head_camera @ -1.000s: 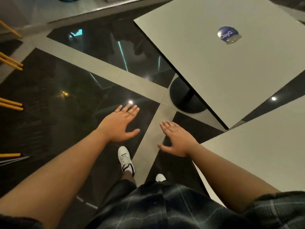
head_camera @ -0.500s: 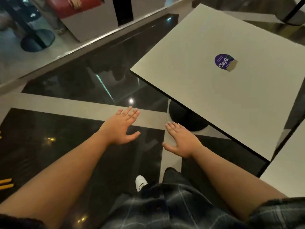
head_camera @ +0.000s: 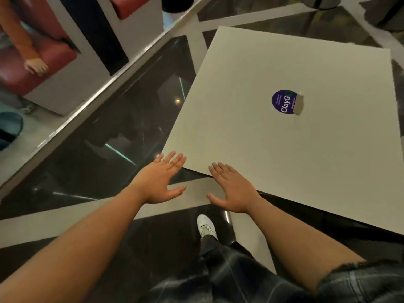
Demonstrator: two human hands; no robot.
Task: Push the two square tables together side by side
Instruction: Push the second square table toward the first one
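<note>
A pale square table (head_camera: 251,127) fills the right half of the view, with a round purple sticker (head_camera: 284,102) on its top. Its near left corner points toward me. My left hand (head_camera: 158,180) is stretched out flat, fingers apart, with the fingertips at that corner's edge. My right hand (head_camera: 232,189) is also flat and empty, its fingertips over the table's near edge. Whether either hand touches the table I cannot tell. The second table is out of view.
The floor is glossy black tile with pale strips (head_camera: 65,221). My white shoe (head_camera: 206,226) stands just below the hands. At the upper left are red seats on white bases (head_camera: 43,62), where another person's hand (head_camera: 36,65) rests. A dark table base (head_camera: 9,127) sits at far left.
I have stepped toward the table and turned left; both hands moved forward from over the floor to the table's near corner. The second table at lower right has left the view.
</note>
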